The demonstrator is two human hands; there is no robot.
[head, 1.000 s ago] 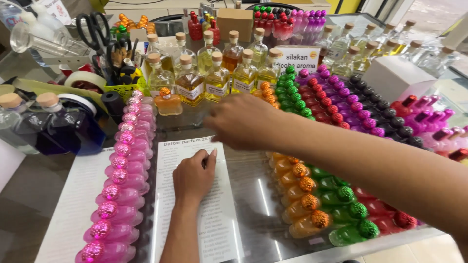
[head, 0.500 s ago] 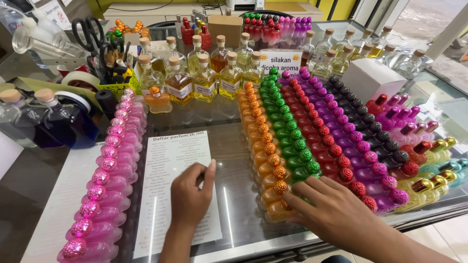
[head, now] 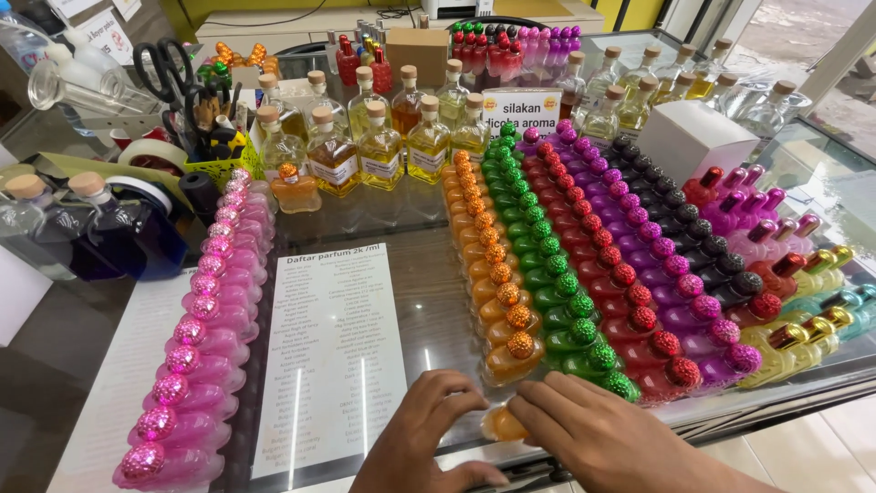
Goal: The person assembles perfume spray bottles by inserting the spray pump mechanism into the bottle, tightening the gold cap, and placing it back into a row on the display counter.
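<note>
A small orange bottle (head: 501, 425) lies on the glass counter top (head: 429, 301) at the near edge, just in front of the orange row (head: 497, 274). My right hand (head: 602, 434) reaches in from the lower right, and its fingers lie over the bottle and grip it. My left hand (head: 424, 434) is arched on the glass beside the bottle's left side, fingertips down and touching it. Most of the bottle is hidden between the two hands.
Rows of green (head: 547, 246), red (head: 607, 265), purple (head: 666, 265) and black (head: 693, 228) bottles run beside the orange row. A pink row (head: 205, 319) lies left of a printed list (head: 333, 356). Corked glass bottles (head: 379, 146), a white box (head: 693, 137) and scissors (head: 164, 68) stand behind.
My left hand has left the printed list and come to the near edge. My right hand has drawn back from the far bottles and down to the small orange bottle at the front.
</note>
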